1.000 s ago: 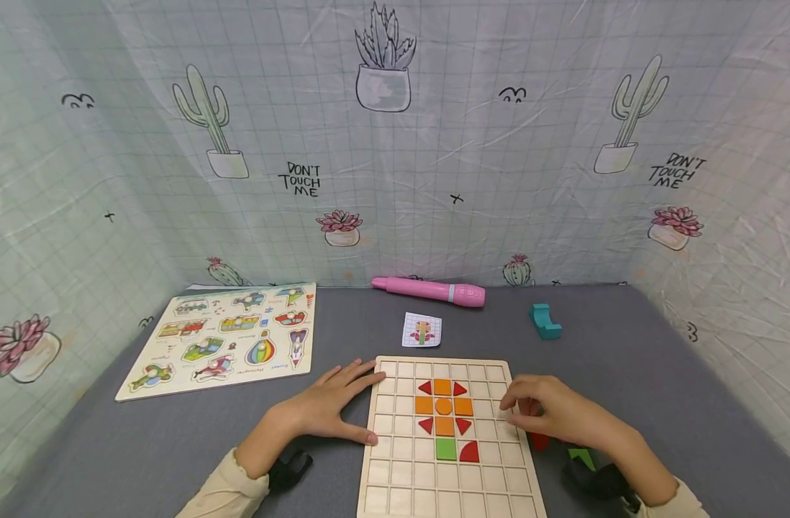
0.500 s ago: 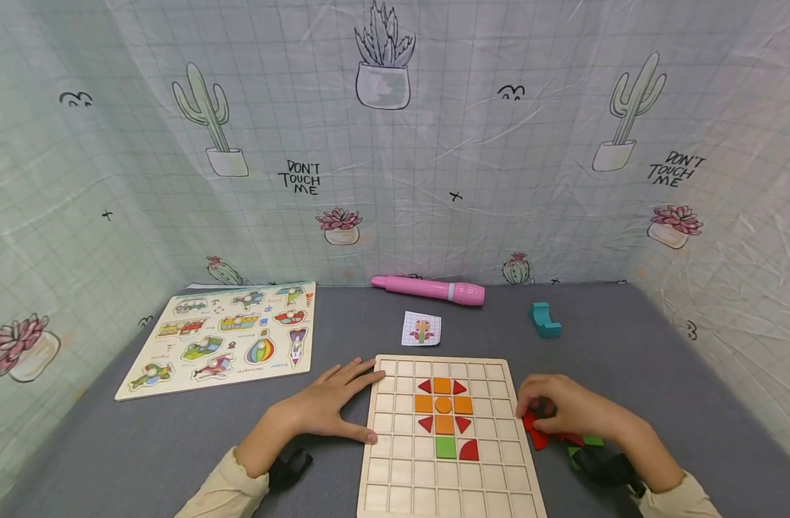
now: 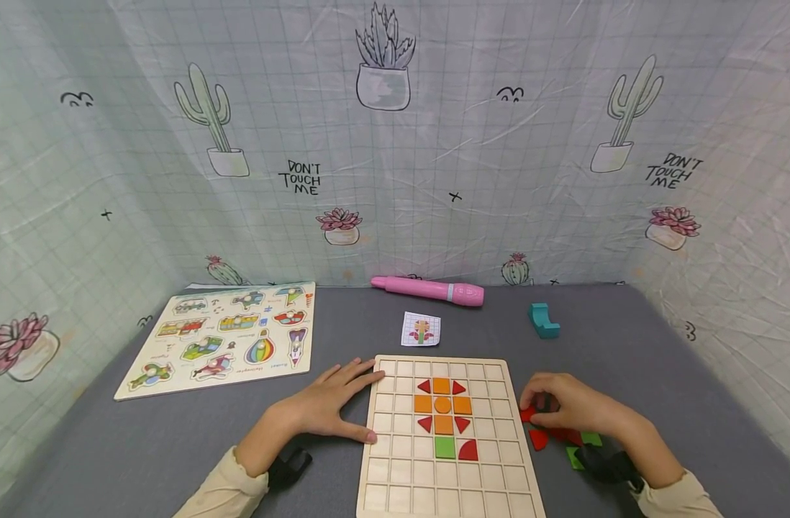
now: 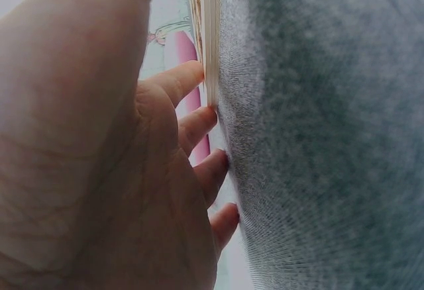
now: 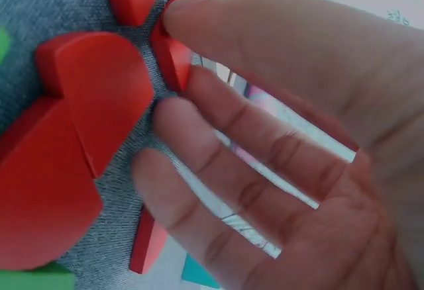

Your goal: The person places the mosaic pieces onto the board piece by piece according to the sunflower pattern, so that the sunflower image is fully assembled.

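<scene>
Down on the grey surface (image 3: 142, 446), the right hand (image 3: 573, 409) sat just to the right of the wooden grid board (image 3: 447, 439). Its fingers (image 5: 218, 151) were bent over a small pile of loose pieces. In the right wrist view, the thumb and a fingertip pinched a little red piece (image 5: 173, 55) at its edges. Other red pieces (image 5: 86, 98) lay right beside it on the surface, touching each other. A green piece (image 3: 591, 438) peeked out near the wrist.

The left hand (image 3: 324, 409) lay flat on the surface at the left side of the board. Its fingers (image 4: 192, 81) were spread out and straight. The fingertips touched the left edge of the board, and the thumb pressed against that edge lower down.

On the board, orange squares (image 3: 442, 405) made a cross with an orange circle in the middle. Small red triangles (image 3: 424, 387) sat at its corners. Below them were a green square (image 3: 445, 447) and a red quarter-round piece (image 3: 469, 451) side by side.

Farther back, a small picture card (image 3: 421, 329) lay near the top of the board. A pink pen (image 3: 429, 290) lay behind the card, close to the cloth wall. A teal block (image 3: 542, 321) stood off to the right. A big puzzle with vehicle pictures (image 3: 223, 336) lay well apart on the left.
</scene>
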Demonstrator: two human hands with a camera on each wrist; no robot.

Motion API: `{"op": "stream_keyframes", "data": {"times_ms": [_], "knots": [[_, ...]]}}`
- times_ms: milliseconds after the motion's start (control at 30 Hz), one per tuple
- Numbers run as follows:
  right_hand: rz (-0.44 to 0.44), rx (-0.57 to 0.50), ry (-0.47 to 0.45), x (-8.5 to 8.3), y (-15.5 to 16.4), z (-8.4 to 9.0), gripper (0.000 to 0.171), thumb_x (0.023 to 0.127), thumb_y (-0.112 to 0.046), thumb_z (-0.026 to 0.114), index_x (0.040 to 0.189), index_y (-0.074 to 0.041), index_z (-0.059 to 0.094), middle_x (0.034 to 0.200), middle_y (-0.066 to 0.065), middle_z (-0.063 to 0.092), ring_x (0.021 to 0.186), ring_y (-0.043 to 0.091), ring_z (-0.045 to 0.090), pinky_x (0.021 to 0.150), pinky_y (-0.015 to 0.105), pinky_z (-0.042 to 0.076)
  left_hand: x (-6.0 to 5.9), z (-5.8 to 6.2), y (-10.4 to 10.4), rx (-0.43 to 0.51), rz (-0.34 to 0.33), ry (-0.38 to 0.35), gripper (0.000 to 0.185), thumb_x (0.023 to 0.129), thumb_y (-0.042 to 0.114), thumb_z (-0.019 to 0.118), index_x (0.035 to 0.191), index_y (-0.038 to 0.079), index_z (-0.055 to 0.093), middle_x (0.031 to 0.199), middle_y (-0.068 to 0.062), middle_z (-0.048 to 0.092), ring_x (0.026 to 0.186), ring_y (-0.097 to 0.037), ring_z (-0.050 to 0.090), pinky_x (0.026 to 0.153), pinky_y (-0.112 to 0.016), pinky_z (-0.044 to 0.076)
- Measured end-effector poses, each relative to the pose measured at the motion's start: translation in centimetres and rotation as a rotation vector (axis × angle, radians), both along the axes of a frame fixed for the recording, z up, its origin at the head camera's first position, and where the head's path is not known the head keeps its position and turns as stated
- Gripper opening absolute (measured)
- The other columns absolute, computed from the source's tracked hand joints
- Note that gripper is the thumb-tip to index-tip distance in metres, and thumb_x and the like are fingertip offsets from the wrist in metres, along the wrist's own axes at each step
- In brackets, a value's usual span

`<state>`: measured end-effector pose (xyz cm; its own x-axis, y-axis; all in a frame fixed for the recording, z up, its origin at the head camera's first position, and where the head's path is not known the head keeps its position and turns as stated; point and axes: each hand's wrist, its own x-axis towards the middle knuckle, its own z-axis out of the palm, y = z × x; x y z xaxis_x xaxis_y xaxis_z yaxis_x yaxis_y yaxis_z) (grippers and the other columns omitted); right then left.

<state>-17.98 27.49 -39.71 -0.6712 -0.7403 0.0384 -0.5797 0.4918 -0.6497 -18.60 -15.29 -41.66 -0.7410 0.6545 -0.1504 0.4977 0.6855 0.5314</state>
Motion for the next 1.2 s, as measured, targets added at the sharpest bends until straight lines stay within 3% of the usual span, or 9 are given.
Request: {"op": "stream_keyframes", "data": {"times_ms": [233,567,933,1200], "knots": [[0.000,-0.001,-0.021,-0.08,0.54,0.03,0.016,0.083,-0.002,0.074,0.097,-0.005,0.068,0.091,0.002,0.060,0.073,0.007,0.052,0.058,0.024,0.049,0.01,0.11,0.08,-0.004,-0.001,0.000,0.096,0.078,0.058,0.074,0.155,0.020,0.030,0.162,-0.007,0.018,0.150,-0.033,0.011,0.118,-0.058,0.007],[-0.016,0.028,0.024,-0.16,0.19,-0.16,0.021,0.083,-0.001,0.073,0.102,-0.001,0.066,0.088,-0.001,0.056,0.069,0.005,0.049,0.057,0.024,0.049,0.05,0.21,0.04,0.005,-0.007,0.003,0.096,0.079,0.057,0.074,0.155,0.019,0.030,0.162,-0.009,0.019,0.149,-0.036,0.012,0.118,-0.060,0.008],[-0.031,0.022,0.033,-0.02,0.15,0.23,0.019,0.084,-0.002,0.072,0.102,-0.003,0.067,0.090,-0.002,0.054,0.071,0.005,0.051,0.059,0.023,0.050,-0.03,0.14,0.02,0.002,-0.005,0.006,0.096,0.079,0.058,0.073,0.155,0.020,0.030,0.162,-0.007,0.019,0.149,-0.034,0.012,0.118,-0.059,0.008],[0.031,-0.090,-0.014,0.26,-0.25,0.53,0.021,0.088,-0.007,0.072,0.108,-0.002,0.067,0.097,0.005,0.059,0.076,0.002,0.056,0.066,0.024,0.056,-0.09,0.15,0.06,0.002,-0.003,0.000,0.096,0.078,0.058,0.074,0.155,0.020,0.030,0.162,-0.007,0.018,0.150,-0.033,0.012,0.118,-0.058,0.008]]}}
